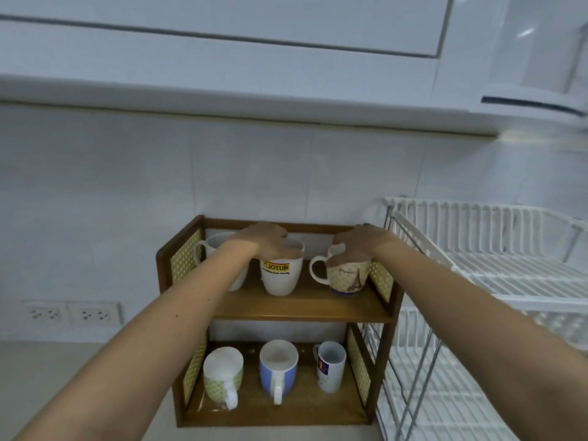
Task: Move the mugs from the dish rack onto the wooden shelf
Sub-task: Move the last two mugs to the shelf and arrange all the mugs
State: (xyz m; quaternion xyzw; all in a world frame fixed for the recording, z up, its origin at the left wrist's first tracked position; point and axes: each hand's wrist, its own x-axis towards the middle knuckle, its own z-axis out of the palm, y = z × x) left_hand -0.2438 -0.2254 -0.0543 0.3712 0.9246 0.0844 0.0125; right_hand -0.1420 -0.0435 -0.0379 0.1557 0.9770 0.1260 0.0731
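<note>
A two-tier wooden shelf (302, 308) stands on the counter against the wall. On its top tier my left hand (265, 241) grips the rim of a white mug with a yellow logo (281, 276), which rests on the board. My right hand (358, 245) grips the rim of a beige Eiffel Tower mug (348, 278), also on the top board at its right end. A plain white mug (213, 248) stands behind my left forearm. On the lower tier stand a green-patterned mug (222, 375), a blue striped mug (278, 367) and a white mug (331, 366).
A white wire dish rack (496, 268) stands right beside the shelf; no mugs show on it. Wall sockets (73, 313) are at the lower left. A white cabinet (222, 58) hangs overhead.
</note>
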